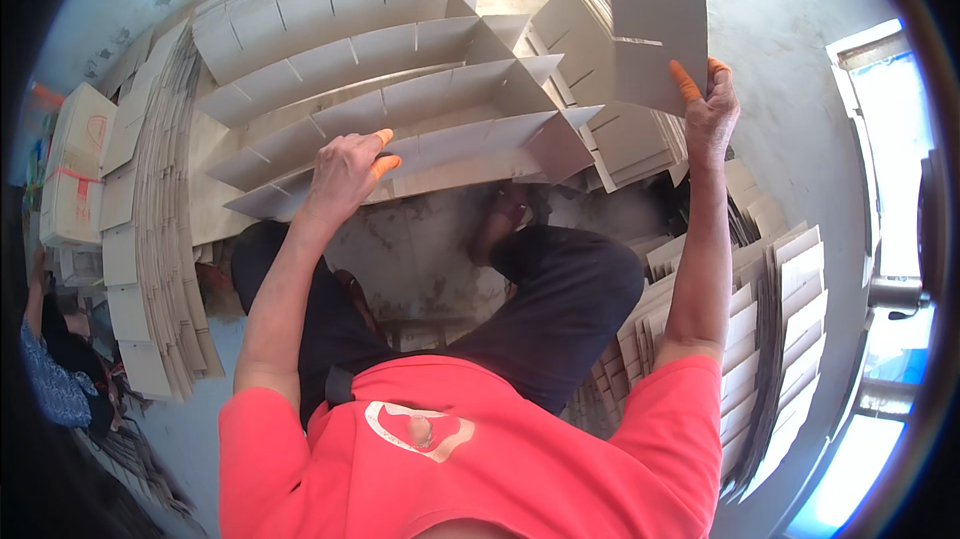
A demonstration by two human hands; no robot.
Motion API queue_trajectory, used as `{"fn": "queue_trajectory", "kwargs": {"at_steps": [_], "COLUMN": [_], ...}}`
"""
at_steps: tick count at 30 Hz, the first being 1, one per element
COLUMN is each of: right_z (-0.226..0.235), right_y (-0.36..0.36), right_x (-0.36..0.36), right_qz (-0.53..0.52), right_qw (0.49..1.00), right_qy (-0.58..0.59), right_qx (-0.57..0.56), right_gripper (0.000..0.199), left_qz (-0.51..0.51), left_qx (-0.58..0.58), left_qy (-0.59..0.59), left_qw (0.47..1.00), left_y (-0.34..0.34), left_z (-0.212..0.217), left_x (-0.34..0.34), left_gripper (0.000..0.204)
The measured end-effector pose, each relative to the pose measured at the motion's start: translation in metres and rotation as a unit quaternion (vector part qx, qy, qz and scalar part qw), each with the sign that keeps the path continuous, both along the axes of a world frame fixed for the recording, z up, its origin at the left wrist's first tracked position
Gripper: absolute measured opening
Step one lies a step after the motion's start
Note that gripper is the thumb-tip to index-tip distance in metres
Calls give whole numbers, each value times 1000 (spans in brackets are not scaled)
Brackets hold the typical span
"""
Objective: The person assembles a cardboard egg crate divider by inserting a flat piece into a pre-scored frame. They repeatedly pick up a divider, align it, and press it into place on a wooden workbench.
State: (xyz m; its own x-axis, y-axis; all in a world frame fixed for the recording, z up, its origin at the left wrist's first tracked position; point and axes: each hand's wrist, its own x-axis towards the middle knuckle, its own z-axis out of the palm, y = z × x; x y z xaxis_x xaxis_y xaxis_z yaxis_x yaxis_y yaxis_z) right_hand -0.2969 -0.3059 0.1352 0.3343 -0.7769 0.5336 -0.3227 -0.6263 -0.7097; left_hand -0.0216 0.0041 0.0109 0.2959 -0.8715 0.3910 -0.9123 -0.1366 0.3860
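My right hand [712, 104] is raised at the upper right, orange covers on its thumb and fingertip, closed on the lower edge of a grey slotted cardboard divider [655, 24]. Over the nearest long slotted strip [470, 147] hovers my left hand [345, 174]. Its thumb and forefinger, also covered in orange, are apart with nothing visible between them. Long strips stand on edge in parallel rows before me. At their right ends a cross strip [515, 69] slots across them. Whether my left hand touches the strip under it, I cannot tell.
Stacked long dividers [340, 4] lie at the back, shorter slotted sheets [625, 134] to the right. Tall cardboard stacks [160, 209] stand left; more piles [790, 339] are by my right elbow. A carton [75, 169] and another person's patterned sleeve [50, 374] show far left.
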Motion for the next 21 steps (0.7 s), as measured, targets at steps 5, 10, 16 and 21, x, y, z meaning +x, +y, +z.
{"fn": "queue_trajectory", "kwargs": {"at_steps": [5,10,16,21], "right_z": [14,-1,-28,-21], "right_y": [60,84,85,86], "right_x": [24,42,53,57], "right_qz": [168,213,239,234], "right_qw": [977,962,957,952], "right_qy": [128,165,165,189], "right_qx": [32,33,4,62], "right_gripper": [45,54,54,56], "left_qz": [-1,-11,-19,-14], "left_qx": [-3,-28,-23,-37], "left_qy": [16,33,20,26], "left_qw": [1000,999,999,999], "left_y": [-7,-11,-18,-24], "left_z": [-6,-8,-5,-10], "left_x": [-2,-5,-1,8], "left_gripper": [32,24,18,17]}}
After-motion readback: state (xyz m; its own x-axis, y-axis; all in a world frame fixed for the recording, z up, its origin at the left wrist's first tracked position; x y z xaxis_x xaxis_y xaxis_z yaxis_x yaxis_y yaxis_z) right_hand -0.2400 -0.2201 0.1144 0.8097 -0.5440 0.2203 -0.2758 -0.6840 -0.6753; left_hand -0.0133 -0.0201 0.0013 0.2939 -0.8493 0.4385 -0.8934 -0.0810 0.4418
